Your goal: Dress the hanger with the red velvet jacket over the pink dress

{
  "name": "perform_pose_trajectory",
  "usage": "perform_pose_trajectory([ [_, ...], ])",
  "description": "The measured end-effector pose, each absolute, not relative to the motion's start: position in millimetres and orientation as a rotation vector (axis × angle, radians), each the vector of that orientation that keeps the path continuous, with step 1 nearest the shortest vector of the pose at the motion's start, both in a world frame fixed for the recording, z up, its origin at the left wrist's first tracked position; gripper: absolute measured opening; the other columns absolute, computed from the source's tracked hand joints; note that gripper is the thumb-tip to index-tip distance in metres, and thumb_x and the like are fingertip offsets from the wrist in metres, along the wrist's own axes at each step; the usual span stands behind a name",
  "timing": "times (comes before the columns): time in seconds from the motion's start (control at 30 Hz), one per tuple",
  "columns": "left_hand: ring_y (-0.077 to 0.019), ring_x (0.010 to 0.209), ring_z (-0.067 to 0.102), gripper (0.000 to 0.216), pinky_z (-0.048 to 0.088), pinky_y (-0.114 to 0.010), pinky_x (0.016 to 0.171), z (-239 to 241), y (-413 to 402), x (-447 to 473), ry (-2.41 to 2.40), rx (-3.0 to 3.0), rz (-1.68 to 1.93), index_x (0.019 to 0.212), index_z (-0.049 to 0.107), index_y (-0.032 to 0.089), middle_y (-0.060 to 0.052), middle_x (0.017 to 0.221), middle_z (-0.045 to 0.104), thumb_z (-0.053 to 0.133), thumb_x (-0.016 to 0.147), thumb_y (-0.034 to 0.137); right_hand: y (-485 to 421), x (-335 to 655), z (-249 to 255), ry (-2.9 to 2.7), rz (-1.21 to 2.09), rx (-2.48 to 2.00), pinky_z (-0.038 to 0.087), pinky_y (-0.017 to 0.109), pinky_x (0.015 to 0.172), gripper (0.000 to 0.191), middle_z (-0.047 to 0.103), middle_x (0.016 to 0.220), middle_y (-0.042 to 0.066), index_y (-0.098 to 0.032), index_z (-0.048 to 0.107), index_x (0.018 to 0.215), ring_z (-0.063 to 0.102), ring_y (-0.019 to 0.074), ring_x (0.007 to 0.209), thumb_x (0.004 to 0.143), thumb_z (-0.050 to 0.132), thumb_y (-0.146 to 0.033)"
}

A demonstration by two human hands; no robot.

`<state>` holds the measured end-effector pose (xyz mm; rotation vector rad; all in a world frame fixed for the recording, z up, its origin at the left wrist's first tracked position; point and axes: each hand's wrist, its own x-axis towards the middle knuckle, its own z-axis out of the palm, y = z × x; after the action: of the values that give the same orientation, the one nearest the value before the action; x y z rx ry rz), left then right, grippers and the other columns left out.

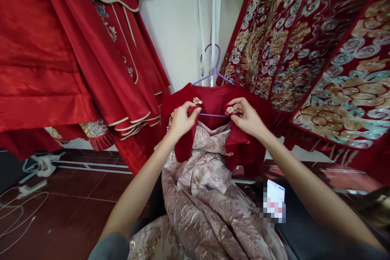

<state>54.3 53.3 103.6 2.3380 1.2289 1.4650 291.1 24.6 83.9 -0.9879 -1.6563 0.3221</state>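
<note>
A short dark red velvet jacket (183, 142) hangs on a purple hanger (217, 65) in front of me, its front edges spread apart. My left hand (183, 118) pinches the left front edge beside a beaded fastener (197, 100). On the other side, my right hand (246, 118) grips the right front edge close to a second beaded fastener (229, 110). Between the two hands the red lining and the hanger's lower bar show. Beneath the jacket, a pale pink brocade dress (210, 178) with a metallic sheen spreads down towards me in folds.
Red satin garments (115, 61) hang at the left, and embroidered red garments (304, 53) hang at the right. White upright poles (213, 16) stand behind the hanger. A lit phone (275, 199) lies on a dark surface. White cables (24, 207) trail across the tiled floor.
</note>
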Motion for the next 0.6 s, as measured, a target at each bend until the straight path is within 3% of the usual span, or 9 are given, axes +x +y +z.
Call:
perform_pose_trajectory([
  [0.13, -0.0121, 0.067, 0.06, 0.018, 0.045, -0.023, 0.068, 87.5, 29.7, 72.6, 0.909, 2.386, 1.256, 0.095, 0.066, 0.017, 0.0, 0.084, 0.07, 0.057, 0.087, 0.03, 5.0, 245.1, 73.8, -1.715, 0.49, -0.784, 0.048, 0.028, 0.076, 0.032, 0.056, 0.088, 0.0, -0.023, 0.047, 0.099, 0.059, 0.0152, 0.083, 0.071, 0.054, -0.009],
  [0.3, -0.014, 0.077, 0.063, 0.011, 0.048, -0.024, 0.074, 82.2, 22.6, 70.0, 1.053, 2.365, 1.415, 0.092, 0.066, 0.019, -0.002, 0.089, 0.07, 0.058, 0.085, 0.023, -3.5, 237.8, 66.9, -1.674, 0.558, -0.787, 0.05, 0.03, 0.079, 0.026, 0.057, 0.093, 0.001, -0.024, 0.048, 0.104, 0.06, 0.0159, 0.087, 0.082, 0.06, -0.021],
  [0.4, -0.0154, 0.083, 0.066, 0.009, 0.05, -0.026, 0.078, 76.8, 27.2, 72.5, 1.055, 2.264, 1.486, 0.091, 0.064, 0.02, -0.003, 0.092, 0.07, 0.06, 0.084, 0.019, -2.8, 242.8, 67.4, -1.675, 0.446, -0.803, 0.05, 0.033, 0.084, 0.015, 0.061, 0.094, 0.003, -0.023, 0.049, 0.104, 0.062, 0.0163, 0.087, 0.091, 0.054, -0.03],
  [0.6, -0.0139, 0.081, 0.068, 0.013, 0.053, -0.025, 0.072, 67.9, 31.5, 78.6, 0.956, 2.026, 1.529, 0.093, 0.058, 0.019, -0.005, 0.091, 0.071, 0.064, 0.081, 0.019, -8.4, 247.1, 76.0, -1.737, 0.161, -0.908, 0.051, 0.036, 0.088, 0.015, 0.065, 0.101, 0.005, -0.024, 0.05, 0.106, 0.064, 0.0195, 0.094, 0.093, 0.054, -0.031],
])
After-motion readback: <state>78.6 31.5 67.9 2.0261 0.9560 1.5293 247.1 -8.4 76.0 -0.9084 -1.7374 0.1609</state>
